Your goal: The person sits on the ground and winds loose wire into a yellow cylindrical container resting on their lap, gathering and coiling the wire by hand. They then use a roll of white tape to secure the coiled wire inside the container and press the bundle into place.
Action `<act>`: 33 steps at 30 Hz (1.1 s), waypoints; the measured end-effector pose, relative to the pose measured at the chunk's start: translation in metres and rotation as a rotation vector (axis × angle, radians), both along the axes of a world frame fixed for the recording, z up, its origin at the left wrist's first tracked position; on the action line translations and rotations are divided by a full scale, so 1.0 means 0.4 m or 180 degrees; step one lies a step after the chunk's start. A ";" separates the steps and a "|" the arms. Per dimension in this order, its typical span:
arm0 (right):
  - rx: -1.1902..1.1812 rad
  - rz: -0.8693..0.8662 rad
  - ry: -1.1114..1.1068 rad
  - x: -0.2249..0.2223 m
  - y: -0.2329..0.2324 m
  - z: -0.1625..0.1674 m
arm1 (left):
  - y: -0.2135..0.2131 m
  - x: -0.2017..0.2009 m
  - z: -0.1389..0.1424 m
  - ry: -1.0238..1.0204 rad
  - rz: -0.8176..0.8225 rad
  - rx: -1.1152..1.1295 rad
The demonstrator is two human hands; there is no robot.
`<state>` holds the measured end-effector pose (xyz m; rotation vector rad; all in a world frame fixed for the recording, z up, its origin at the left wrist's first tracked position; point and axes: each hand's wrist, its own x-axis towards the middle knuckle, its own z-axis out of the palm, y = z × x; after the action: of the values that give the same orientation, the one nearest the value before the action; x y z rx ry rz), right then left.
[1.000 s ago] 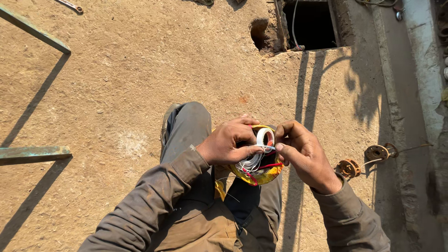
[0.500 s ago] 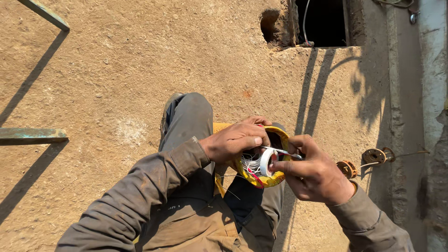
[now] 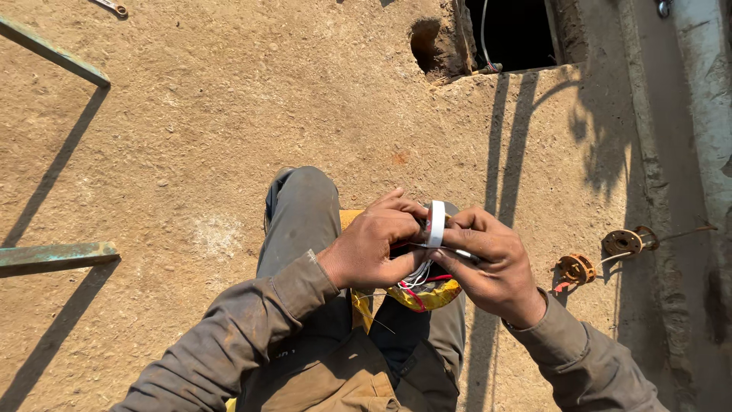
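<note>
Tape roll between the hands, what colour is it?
White; the tape roll shows edge-on in the head view, pinched between the left hand and right hand.

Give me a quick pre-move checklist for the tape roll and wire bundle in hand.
1. Left hand gripping the tape roll: ok.
2. Right hand on the roll's other side: ok.
3. Roll upright, edge-on to camera: ok.
4. Wire bundle held under both hands, above the lap: ok.
5. Free tape end located: cannot tell, fingers hide it.
6. Loose white wires tucked in: not ok, strands stick out below.
</note>
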<state>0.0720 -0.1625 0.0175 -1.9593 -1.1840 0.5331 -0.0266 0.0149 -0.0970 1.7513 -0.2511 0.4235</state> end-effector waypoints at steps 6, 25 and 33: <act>-0.0429 0.1060 -0.1602 0.010 -0.064 0.005 | 0.037 0.026 -0.014 0.0186 -0.1148 -0.0676; -0.0282 0.1037 -0.1411 0.025 -0.085 -0.011 | 0.061 0.034 0.014 0.0188 -0.1315 -0.0754; -0.1002 -0.1065 0.1118 0.004 -0.040 -0.020 | -0.016 0.017 0.029 -0.0253 0.0079 -0.0221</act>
<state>0.0737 -0.1786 0.0093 -2.1540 -0.5645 0.8805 -0.0199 0.0084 -0.0856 1.6732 -0.2686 0.5145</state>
